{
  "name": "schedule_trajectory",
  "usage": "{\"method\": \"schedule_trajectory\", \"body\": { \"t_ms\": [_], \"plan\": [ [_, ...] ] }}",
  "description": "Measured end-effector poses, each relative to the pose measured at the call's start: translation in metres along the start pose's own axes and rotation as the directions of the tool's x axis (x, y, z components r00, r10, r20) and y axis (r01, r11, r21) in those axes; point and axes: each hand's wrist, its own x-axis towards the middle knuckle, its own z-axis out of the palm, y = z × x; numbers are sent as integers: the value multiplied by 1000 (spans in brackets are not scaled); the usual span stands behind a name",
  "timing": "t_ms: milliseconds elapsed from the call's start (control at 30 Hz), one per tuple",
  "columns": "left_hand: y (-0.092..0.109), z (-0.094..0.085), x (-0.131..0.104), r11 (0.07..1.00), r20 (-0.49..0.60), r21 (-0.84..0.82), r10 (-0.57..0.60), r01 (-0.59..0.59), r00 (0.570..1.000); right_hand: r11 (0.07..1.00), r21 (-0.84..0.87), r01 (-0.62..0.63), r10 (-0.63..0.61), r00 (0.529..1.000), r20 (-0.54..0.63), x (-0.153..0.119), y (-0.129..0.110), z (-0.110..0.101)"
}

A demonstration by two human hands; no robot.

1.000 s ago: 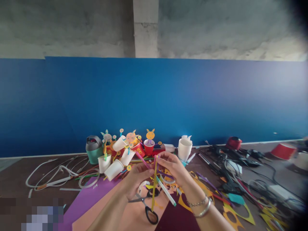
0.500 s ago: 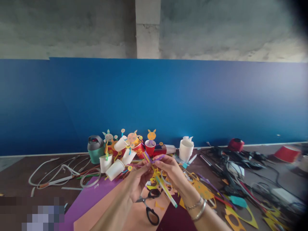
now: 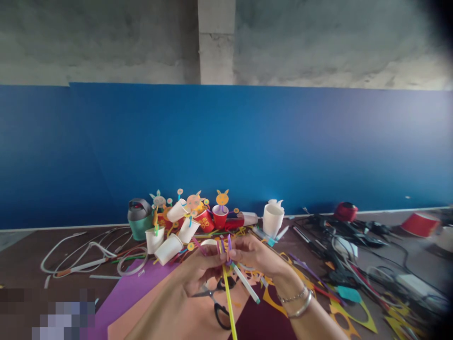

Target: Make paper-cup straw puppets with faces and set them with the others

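Observation:
My left hand [image 3: 205, 264] and my right hand [image 3: 249, 255] meet above the table, fingertips pinched close together. Between them thin purple strips [image 3: 229, 243] stick upward; they look like pipe cleaners. A long yellow strip [image 3: 229, 297] runs down from the left fingertips toward me. Exactly how the strips join is hidden by the fingers. Under the hands, black-handled scissors [image 3: 222, 315] lie open on peach paper [image 3: 170, 302]. A white pen with a teal end [image 3: 247, 284] slants just below my right hand.
White paper cups [image 3: 169, 249], a red cup [image 3: 220, 217] with a paper animal head and a green container [image 3: 139, 222] stand behind. To the right are a white cup [image 3: 273, 219], yellow paper scraps [image 3: 343, 321] and tangled black cables [image 3: 354, 238]. Purple paper [image 3: 127, 283] lies left.
Both hands have moved slightly down. The purple strips, crossed before, now point up side by side, and the yellow strip has swung round to hang toward me.

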Motion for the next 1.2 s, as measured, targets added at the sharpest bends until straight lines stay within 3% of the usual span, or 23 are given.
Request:
{"method": "schedule_trajectory", "body": {
  "t_ms": [133,267,500,667,800,933,1067,1200],
  "plan": [
    [3,-6,-2,976,86,214,-56,36,995,975,-210,-66,79,996,51,-7,-3,-6],
    [5,-5,-2,954,73,298,-36,13,997,969,-227,-102,118,991,56,-8,-1,-7],
    [6,-6,3,960,-83,274,75,-49,994,997,29,-71,75,986,-149,3,-1,6],
    [4,-6,4,937,-99,345,102,-62,990,997,-34,-70,56,953,-296,12,7,21],
    [8,-4,3,973,-58,216,100,-85,993,997,13,-71,69,890,-451,15,10,23],
    [9,-5,4,984,-144,31,176,-173,974,982,188,25,83,834,-546,15,7,16],
    [7,-3,7,976,-199,73,218,-207,955,981,188,39,68,847,-528,14,6,12],
    [9,0,5,969,-148,135,226,-207,963,991,129,24,40,882,-470,13,6,13]
  ]
}}
